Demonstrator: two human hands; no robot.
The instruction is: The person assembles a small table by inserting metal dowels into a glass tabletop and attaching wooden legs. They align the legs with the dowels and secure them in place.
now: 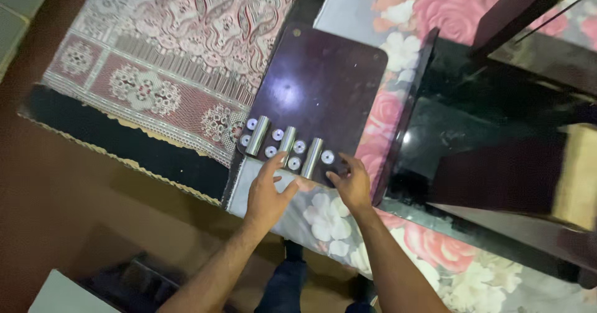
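- Head view, looking down at two bare forearms reaching up from the bottom edge.
- Left hand: palm down, fingers loosely spread, fingertips reaching the near edge of the dark board. Index finger tip lies by the middle metal cylinder; cannot tell if it actually touches. Nothing pinched.
- Right hand: palm down, fingers slightly spread and curled, fingertips at the board's near right corner, just beside the right metal cylinder and a white disc. Holding nothing as far as visible.
- Hands near each other, not touching.
- Dark board: glossy purple-brown, rounded corners, lies flat and tilted across the frame, on the floral cloth, its left edge by the patterned rug.
- Three short shiny metal cylinders lie on their sides in a row along the board's near edge: left metal cylinder, middle, right. Roughly parallel, apart from one another.
- Small white discs with dark centres sit between and beside the cylinders, about seven; one at far left. Too small to tell what they are.
- Floral cloth: grey with pink and white flowers, under the board and hands, running right and down.
- Black glass panel right of the board, touching or just beside its right edge; glossy, reflective.
- Dark wooden piece at top right, blurred.
- Patterned rug: red and cream, top left, with dark border.
- Brown floor on the left.
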